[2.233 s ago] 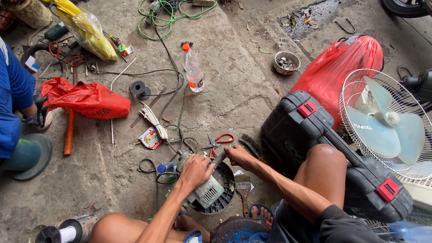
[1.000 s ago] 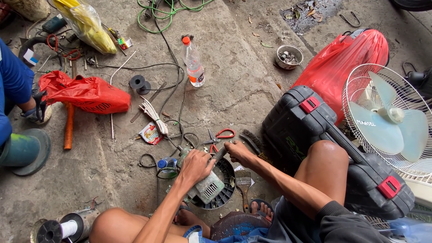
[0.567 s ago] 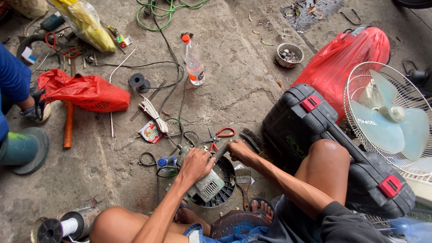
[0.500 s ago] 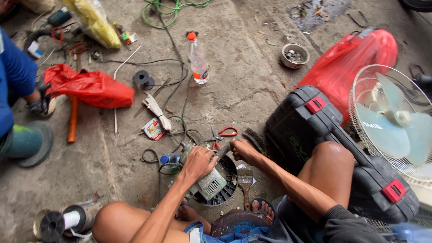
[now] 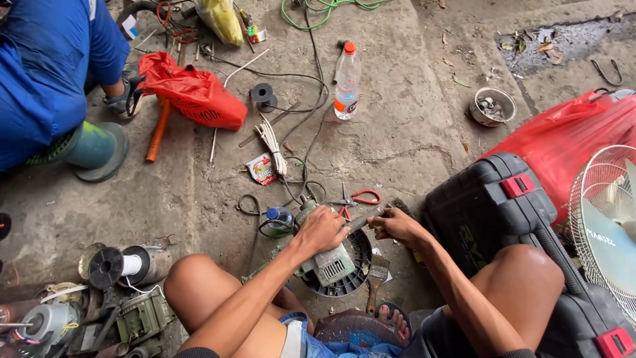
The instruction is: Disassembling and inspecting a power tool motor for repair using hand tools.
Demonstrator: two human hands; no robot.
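Note:
My left hand grips the top of a grey-green power tool that rests on a round black fan housing on the concrete floor between my knees. My right hand is closed on a small metal piece at the tool's head, close to the left fingers. Red-handled scissors lie just beyond both hands. A paint brush lies beside the housing, near my foot.
A black tool case with red latches stands at my right, with a red plastic bag and a white fan behind. A plastic bottle, metal bowl, wires and spools lie around. A person in blue squats far left.
The camera has moved closer and lower over the work. Both hands stay on the power tool and the metal piece, in nearly the same grip as before.

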